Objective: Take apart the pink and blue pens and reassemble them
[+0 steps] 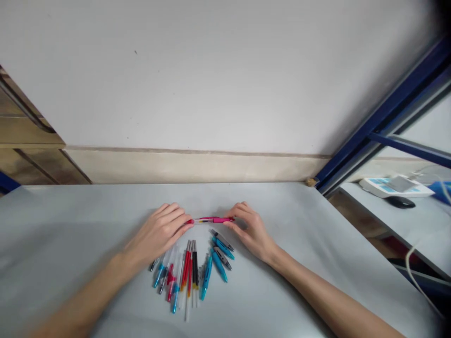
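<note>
While its long axis runs left to right across the table [317, 225], the pink pen [213, 219] lies level between the left hand [160, 232] and right hand [250, 227], each pinching one end, above the loose pens [197, 270].

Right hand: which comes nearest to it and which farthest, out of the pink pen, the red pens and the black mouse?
1. Pink pen: at the fingers of the right hand.
2. Red pens: in the pile, lower left.
3. Black mouse: far right, on another table.
</note>
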Available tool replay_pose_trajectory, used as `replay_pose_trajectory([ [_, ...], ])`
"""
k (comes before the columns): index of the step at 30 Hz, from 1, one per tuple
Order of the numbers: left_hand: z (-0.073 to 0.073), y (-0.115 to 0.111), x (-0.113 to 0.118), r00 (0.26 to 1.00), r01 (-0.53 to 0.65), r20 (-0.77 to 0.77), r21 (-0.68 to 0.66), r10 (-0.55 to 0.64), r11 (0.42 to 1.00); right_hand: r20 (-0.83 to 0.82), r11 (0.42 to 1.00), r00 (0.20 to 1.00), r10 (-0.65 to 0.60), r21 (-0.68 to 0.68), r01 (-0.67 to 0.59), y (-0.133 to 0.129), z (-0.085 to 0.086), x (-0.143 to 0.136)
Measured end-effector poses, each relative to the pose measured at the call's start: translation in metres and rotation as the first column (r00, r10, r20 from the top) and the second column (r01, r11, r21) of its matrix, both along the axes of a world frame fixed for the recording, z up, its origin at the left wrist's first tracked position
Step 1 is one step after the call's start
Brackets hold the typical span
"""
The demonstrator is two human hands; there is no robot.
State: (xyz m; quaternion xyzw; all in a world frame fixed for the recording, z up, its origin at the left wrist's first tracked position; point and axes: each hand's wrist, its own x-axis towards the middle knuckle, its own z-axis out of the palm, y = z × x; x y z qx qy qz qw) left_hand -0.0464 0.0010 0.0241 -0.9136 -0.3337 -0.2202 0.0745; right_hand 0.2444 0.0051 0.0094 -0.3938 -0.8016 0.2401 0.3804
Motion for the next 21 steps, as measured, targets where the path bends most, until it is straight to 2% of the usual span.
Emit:
replay_pose_trajectory([
  [6,0.002,0.001,-0.001,0.997,0.019,-0.082,0.114,-0.009,0.993,0.133,0.997,0.989,0.066,0.04,-0.072,-0.008,0.01,-0.003],
  [12,0.002,-0.003,0.0,0.994,0.015,-0.108,0.144,0.001,0.989,0.235,0.996,0.971,0.04,0.073,-0.058,-0.011,0.01,-0.005],
  [17,0.003,-0.001,-0.008,0.995,-0.037,-0.093,0.097,0.046,0.995,0.224,0.998,0.974,0.043,0.041,-0.053,-0.008,0.006,-0.004],
  [21,0.006,0.002,-0.014,0.993,-0.014,-0.118,0.049,0.02,0.999,0.189,0.998,0.98,0.053,0.025,-0.059,-0.006,0.005,-0.002],
])
